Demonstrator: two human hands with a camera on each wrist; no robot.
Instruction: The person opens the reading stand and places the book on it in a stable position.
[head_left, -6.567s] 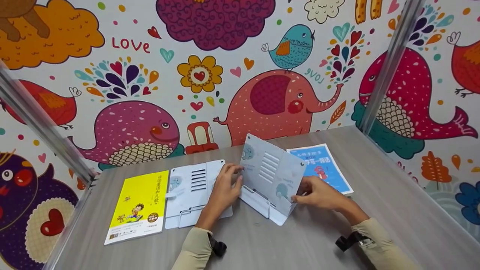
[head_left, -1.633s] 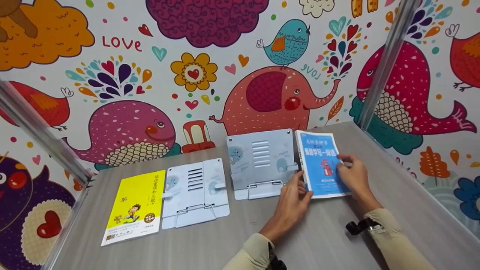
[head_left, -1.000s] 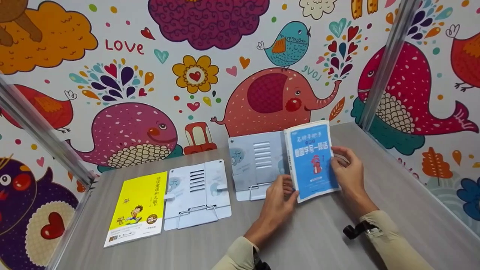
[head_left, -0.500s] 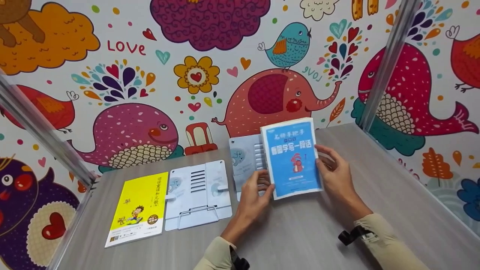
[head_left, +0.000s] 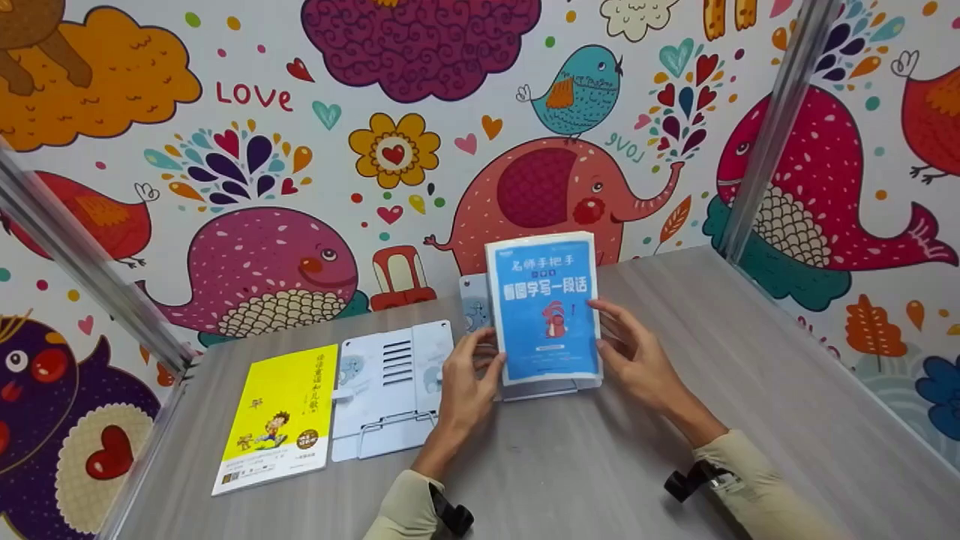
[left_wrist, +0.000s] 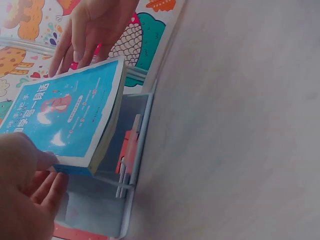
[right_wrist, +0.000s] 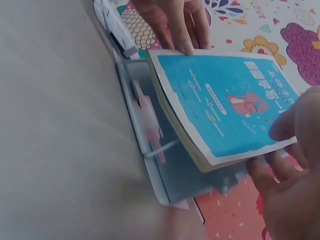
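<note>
A thick blue book with a pink cartoon figure on its cover is held up between both hands. My left hand grips its left edge, thumb on the cover side and fingers behind. At the right edge, my right hand pinches it the same way. Behind the book stands a pale grey metal book stand, mostly hidden by it. In the left wrist view, the book's lower edge hovers apart from the stand's base lip, close to its wire page holder.
Left of the hands, a second white book stand with slots and a wire holder is on the grey table. A yellow book lies beside it. Patterned wall panels rise behind and on both sides.
The stand, earlier tilted in both hands, was set down at the back. Both hands then took the blue book from its right side, raised it and carried it left, in front of the stand.
</note>
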